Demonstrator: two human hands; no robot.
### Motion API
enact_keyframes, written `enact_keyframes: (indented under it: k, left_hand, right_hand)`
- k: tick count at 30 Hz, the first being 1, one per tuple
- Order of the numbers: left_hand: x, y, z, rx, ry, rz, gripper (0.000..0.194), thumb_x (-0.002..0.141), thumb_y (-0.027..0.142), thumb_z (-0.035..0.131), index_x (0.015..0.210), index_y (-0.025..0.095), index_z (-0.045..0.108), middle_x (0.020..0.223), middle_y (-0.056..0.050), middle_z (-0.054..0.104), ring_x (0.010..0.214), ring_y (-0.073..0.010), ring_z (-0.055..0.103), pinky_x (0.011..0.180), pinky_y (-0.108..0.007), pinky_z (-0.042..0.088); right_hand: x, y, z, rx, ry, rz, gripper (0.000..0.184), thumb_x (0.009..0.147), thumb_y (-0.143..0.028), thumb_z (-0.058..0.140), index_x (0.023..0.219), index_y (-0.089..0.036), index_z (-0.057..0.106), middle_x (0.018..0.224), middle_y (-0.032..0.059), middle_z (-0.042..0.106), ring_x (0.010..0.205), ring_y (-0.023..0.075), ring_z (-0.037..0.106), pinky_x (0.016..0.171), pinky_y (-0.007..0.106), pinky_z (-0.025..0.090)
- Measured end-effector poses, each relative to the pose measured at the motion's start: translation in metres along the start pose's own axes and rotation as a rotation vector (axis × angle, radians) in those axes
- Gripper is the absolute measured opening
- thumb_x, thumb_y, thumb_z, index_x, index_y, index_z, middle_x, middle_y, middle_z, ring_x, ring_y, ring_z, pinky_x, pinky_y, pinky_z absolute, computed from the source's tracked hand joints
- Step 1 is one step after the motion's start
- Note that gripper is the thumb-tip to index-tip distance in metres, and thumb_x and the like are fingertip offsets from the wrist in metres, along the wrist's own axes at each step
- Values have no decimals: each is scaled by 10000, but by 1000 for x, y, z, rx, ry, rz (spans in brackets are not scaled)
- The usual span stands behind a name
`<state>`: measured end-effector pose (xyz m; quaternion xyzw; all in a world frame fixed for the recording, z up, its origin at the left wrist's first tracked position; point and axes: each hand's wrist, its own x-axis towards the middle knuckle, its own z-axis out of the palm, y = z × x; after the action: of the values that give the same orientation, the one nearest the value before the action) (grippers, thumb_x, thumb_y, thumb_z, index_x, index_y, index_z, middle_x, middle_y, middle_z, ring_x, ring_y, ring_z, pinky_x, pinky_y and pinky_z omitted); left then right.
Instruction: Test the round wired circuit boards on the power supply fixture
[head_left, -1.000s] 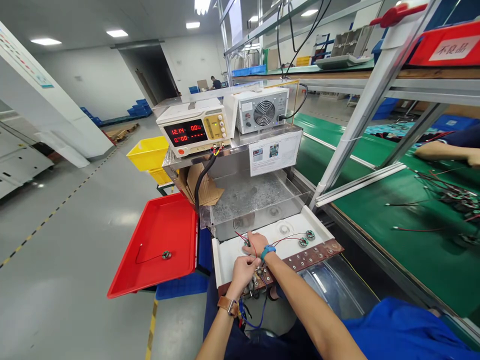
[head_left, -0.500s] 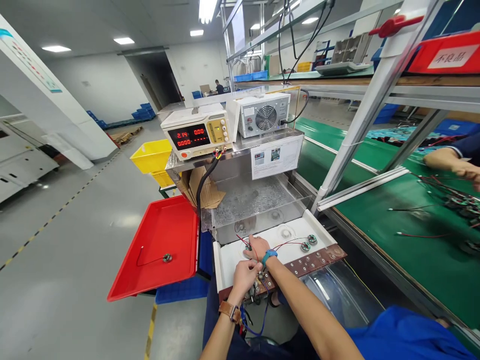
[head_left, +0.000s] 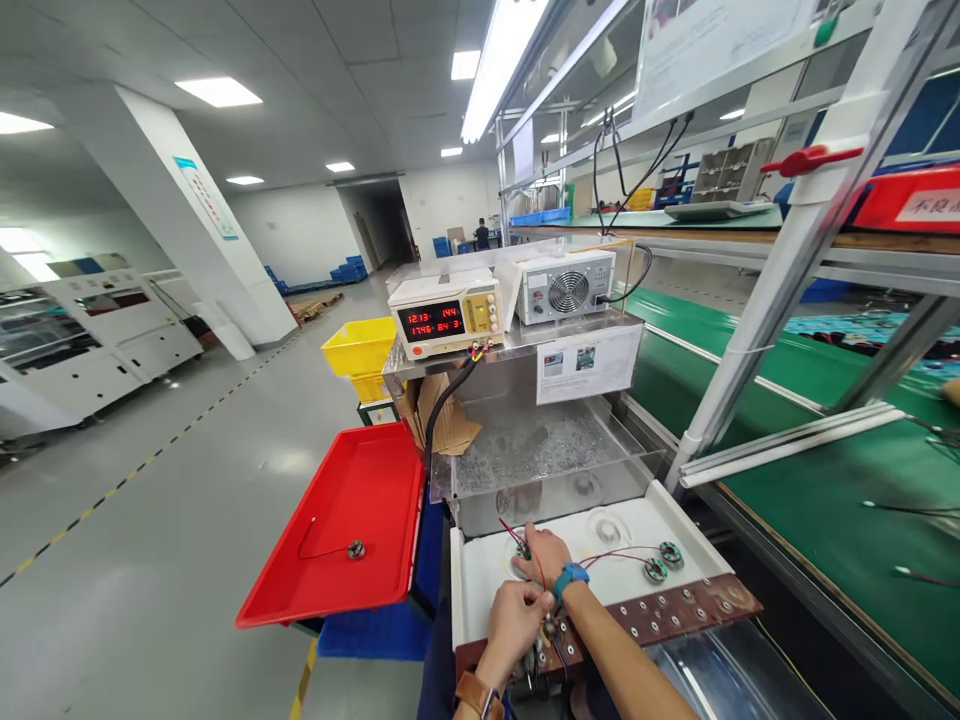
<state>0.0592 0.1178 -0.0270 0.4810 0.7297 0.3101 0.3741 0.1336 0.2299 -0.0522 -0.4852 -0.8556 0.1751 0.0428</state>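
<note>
My right hand (head_left: 541, 556), a blue band on its wrist, lies fingers down on a small round board (head_left: 523, 549) on the white fixture plate (head_left: 622, 575). Red and black wires run from under it toward me. Closed in a pinch, my left hand (head_left: 516, 618) holds those wire ends at the brown contact strip (head_left: 660, 616). What exactly it pinches is too small to name. Two more round boards (head_left: 663, 561) with red leads lie on the plate to the right.
A power supply (head_left: 444, 316) with red digits and a fan unit (head_left: 566, 287) stand on the steel cover behind. A red tray (head_left: 352, 530) at left holds one wired round board (head_left: 355, 549). A green bench (head_left: 817, 480) and a rack post (head_left: 780, 270) run along the right.
The view has tilted up, so my hands sit lower in frame. The supply's digits changed from near zero to 12.13. Both hands stay on the same board and wires.
</note>
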Motion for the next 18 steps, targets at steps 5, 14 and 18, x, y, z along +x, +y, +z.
enact_keyframes:
  k: [5, 14, 18]
  left_hand:
    - [-1, -1, 1, 6, 21, 11, 333, 728, 455, 571, 640, 173, 724, 701, -67, 742, 697, -234, 647, 651, -303, 417]
    - [4, -3, 0, -96, 52, 107, 532, 735, 692, 483, 629, 192, 629, 646, -67, 690, 684, -255, 646, 688, -337, 463]
    - [10, -1, -4, -197, 77, 120, 644, 671, 818, 455, 685, 192, 607, 647, -71, 679, 710, -275, 665, 730, -369, 499]
  right_hand:
    - [0, -1, 1, 4, 10, -4, 356, 747, -387, 608, 1033, -180, 563, 899, 113, 706, 943, 281, 649, 751, 317, 445]
    - [-7, -9, -18, 148, 148, 41, 255, 741, -392, 619, 922, -217, 577, 802, 44, 695, 795, 230, 655, 672, 272, 410]
    - [-11, 21, -43, 556, 516, 314, 307, 780, -510, 604, 861, -217, 562, 669, -11, 621, 652, 164, 594, 585, 228, 392]
